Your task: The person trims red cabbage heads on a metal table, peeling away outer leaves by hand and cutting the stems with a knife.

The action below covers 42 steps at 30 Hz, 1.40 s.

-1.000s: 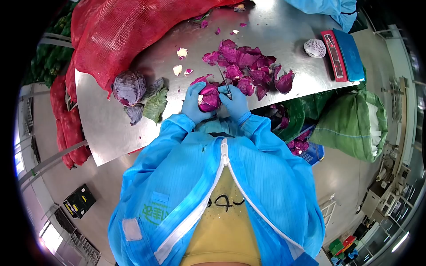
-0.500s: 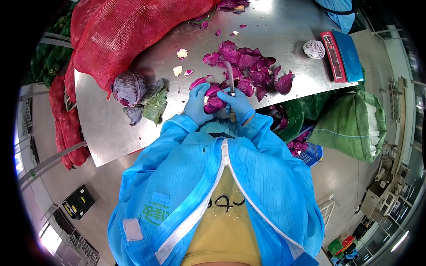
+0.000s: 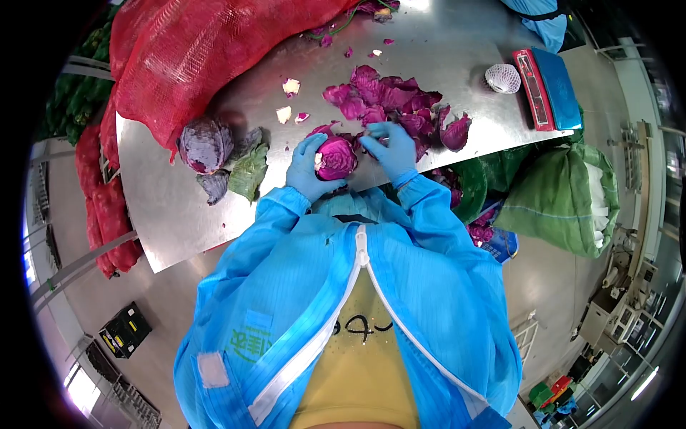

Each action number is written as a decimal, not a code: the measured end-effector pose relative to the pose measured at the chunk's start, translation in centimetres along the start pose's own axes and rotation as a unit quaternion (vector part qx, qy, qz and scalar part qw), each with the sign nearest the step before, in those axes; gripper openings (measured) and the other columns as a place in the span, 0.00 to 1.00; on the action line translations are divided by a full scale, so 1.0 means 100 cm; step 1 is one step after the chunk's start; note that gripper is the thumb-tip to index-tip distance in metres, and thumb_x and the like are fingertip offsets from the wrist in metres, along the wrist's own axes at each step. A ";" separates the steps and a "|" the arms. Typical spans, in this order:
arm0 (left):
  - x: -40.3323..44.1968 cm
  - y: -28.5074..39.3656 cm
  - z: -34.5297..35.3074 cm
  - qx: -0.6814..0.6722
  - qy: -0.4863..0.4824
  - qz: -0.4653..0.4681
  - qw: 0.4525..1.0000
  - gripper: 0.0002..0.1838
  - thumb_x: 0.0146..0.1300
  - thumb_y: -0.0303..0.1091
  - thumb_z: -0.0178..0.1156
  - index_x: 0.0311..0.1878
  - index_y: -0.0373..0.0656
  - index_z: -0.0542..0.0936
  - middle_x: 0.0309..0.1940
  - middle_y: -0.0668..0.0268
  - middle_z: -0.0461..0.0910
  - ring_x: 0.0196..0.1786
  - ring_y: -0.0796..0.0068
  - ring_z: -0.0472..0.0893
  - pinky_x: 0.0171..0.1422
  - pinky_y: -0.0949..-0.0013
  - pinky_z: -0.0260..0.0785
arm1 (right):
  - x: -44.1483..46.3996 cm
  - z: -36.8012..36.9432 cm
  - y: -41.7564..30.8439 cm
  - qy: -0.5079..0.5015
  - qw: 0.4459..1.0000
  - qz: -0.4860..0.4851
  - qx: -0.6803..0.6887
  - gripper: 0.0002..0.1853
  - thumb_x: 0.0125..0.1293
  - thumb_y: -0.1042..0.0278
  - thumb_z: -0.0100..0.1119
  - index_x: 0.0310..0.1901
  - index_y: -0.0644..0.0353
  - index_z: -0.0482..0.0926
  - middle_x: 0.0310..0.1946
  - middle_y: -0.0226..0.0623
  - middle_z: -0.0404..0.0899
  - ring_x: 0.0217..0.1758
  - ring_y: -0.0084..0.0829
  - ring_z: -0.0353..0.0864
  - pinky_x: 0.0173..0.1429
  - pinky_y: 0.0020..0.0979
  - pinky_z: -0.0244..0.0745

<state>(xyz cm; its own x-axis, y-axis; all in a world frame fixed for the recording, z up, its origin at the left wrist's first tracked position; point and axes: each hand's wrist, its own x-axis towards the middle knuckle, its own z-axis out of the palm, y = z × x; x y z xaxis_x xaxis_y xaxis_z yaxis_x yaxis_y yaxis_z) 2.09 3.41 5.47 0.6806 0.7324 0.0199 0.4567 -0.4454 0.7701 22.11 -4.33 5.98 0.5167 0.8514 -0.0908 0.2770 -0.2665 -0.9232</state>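
In its blue glove, my left hand (image 3: 307, 169) is wrapped round the left side of a trimmed purple cabbage (image 3: 336, 159). My right hand (image 3: 393, 151), also gloved, is a little to the right of the cabbage, its fingers bent and pressed together; what they hold is too small or hidden to make out. Loose purple leaves (image 3: 386, 96) lie in a heap just beyond both hands. An untrimmed cabbage (image 3: 205, 145) rests to the left beside green outer leaves (image 3: 249, 171). Pale cut pieces (image 3: 284, 114) are scattered on the metal table (image 3: 179, 222).
A red mesh sack (image 3: 193, 64) covers the back left. At the right are a white foam net (image 3: 502, 79), a red box (image 3: 534, 89) and a blue one (image 3: 555, 89). Below the table's right edge stand a green sack (image 3: 564, 200) and a blue crate (image 3: 504, 245).
My right hand has moved up and away from the cabbage, and the knife seen in it earlier is no longer distinct. The cabbage has turned in my left hand and shifted slightly left.
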 end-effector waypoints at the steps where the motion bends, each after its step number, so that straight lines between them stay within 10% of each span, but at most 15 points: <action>1: -0.003 -0.001 0.000 0.001 0.001 0.007 1.000 0.53 0.29 0.47 0.78 0.64 0.50 0.64 0.60 0.56 0.63 0.63 0.55 0.65 0.67 0.60 0.63 | -0.003 0.008 -0.002 -0.027 1.000 -0.006 -0.012 0.23 0.51 0.56 0.71 0.44 0.62 0.77 0.37 0.39 0.79 0.41 0.32 0.79 0.47 0.33 0.74; 9: -0.008 0.004 -0.012 0.019 0.012 -0.002 1.000 0.50 0.28 0.43 0.78 0.61 0.50 0.66 0.55 0.57 0.66 0.61 0.56 0.68 0.67 0.60 0.63 | 0.006 0.021 0.009 -0.136 0.988 -0.007 -0.075 0.19 0.54 0.53 0.66 0.39 0.60 0.79 0.35 0.42 0.81 0.39 0.38 0.82 0.45 0.35 0.76; 18: -0.010 -0.044 -0.010 -0.264 0.040 -0.037 0.963 0.47 0.37 0.42 0.76 0.62 0.42 0.63 0.57 0.59 0.70 0.57 0.61 0.73 0.63 0.60 0.67 | 0.003 0.005 0.023 0.124 0.991 0.021 -0.055 0.21 0.53 0.63 0.68 0.48 0.58 0.77 0.31 0.39 0.81 0.33 0.33 0.81 0.40 0.32 0.76; 20: -0.012 -0.041 -0.011 -0.642 -0.011 -0.150 0.752 0.46 0.44 0.40 0.73 0.65 0.43 0.60 0.60 0.58 0.68 0.62 0.59 0.70 0.66 0.55 0.65 | 0.007 -0.003 0.010 0.204 0.979 -0.005 -0.026 0.27 0.53 0.64 0.70 0.53 0.64 0.73 0.39 0.35 0.80 0.34 0.27 0.77 0.41 0.28 0.74; 24: -0.013 -0.031 -0.011 -0.817 -0.096 -0.201 0.533 0.48 0.50 0.49 0.68 0.70 0.44 0.53 0.65 0.54 0.63 0.65 0.53 0.67 0.66 0.44 0.62 | -0.003 -0.005 -0.020 -0.047 0.965 0.054 0.253 0.28 0.57 0.62 0.67 0.58 0.61 0.71 0.44 0.31 0.79 0.33 0.17 0.74 0.37 0.21 0.72; 29: -0.004 0.001 -0.008 -0.756 -0.120 -0.223 0.603 0.42 0.62 0.62 0.50 0.70 0.45 0.52 0.64 0.51 0.63 0.62 0.48 0.70 0.62 0.43 0.67 | -0.003 0.013 -0.035 -0.119 0.951 -0.161 0.236 0.32 0.57 0.59 0.67 0.62 0.60 0.69 0.43 0.29 0.79 0.33 0.16 0.75 0.31 0.19 0.71; 34: -0.010 -0.011 -0.025 -0.630 -0.241 -0.326 0.663 0.46 0.57 0.62 0.57 0.68 0.39 0.54 0.55 0.52 0.72 0.50 0.56 0.79 0.58 0.54 0.71 | -0.002 0.004 -0.026 -0.200 0.885 0.144 0.395 0.26 0.61 0.50 0.62 0.54 0.58 0.74 0.33 0.28 0.76 0.26 0.16 0.70 0.26 0.17 0.64; 36: -0.012 0.001 -0.045 -0.167 -0.257 -0.031 0.951 0.52 0.45 0.56 0.71 0.67 0.38 0.56 0.53 0.53 0.74 0.48 0.60 0.79 0.58 0.61 0.70 | -0.009 0.001 -0.021 -0.172 0.855 0.216 0.438 0.24 0.61 0.46 0.60 0.50 0.58 0.77 0.27 0.26 0.75 0.22 0.15 0.67 0.24 0.17 0.61; 37: -0.007 0.019 -0.048 -0.070 -0.181 -0.103 0.976 0.57 0.32 0.47 0.78 0.66 0.37 0.59 0.55 0.54 0.72 0.51 0.62 0.77 0.61 0.64 0.67 | -0.011 0.002 -0.019 -0.188 0.823 0.284 0.454 0.23 0.61 0.42 0.58 0.43 0.56 0.77 0.22 0.24 0.71 0.19 0.16 0.64 0.22 0.17 0.59; 40: 0.002 0.035 -0.040 -0.159 0.066 0.092 0.981 0.57 0.30 0.42 0.80 0.67 0.41 0.60 0.61 0.56 0.67 0.63 0.62 0.69 0.68 0.63 0.60 | -0.013 0.014 -0.011 -0.209 0.787 0.390 0.430 0.25 0.58 0.32 0.54 0.27 0.49 0.74 0.13 0.23 0.64 0.15 0.17 0.61 0.19 0.17 0.55; 42: 0.008 0.021 -0.038 -0.103 0.000 0.153 0.983 0.57 0.31 0.41 0.80 0.67 0.42 0.59 0.61 0.56 0.66 0.63 0.61 0.68 0.68 0.63 0.60 | -0.015 0.014 -0.009 -0.264 0.779 0.406 0.398 0.26 0.56 0.31 0.56 0.27 0.49 0.73 0.14 0.23 0.64 0.14 0.18 0.60 0.18 0.19 0.55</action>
<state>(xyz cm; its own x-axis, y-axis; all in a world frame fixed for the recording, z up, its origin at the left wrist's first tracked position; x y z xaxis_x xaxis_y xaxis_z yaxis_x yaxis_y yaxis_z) 1.36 5.01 9.52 0.7678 0.5805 0.2712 0.1048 -0.5314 0.8406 19.94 -4.72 6.46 -0.2046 0.6715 -0.7122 -0.6667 -0.6283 -0.4009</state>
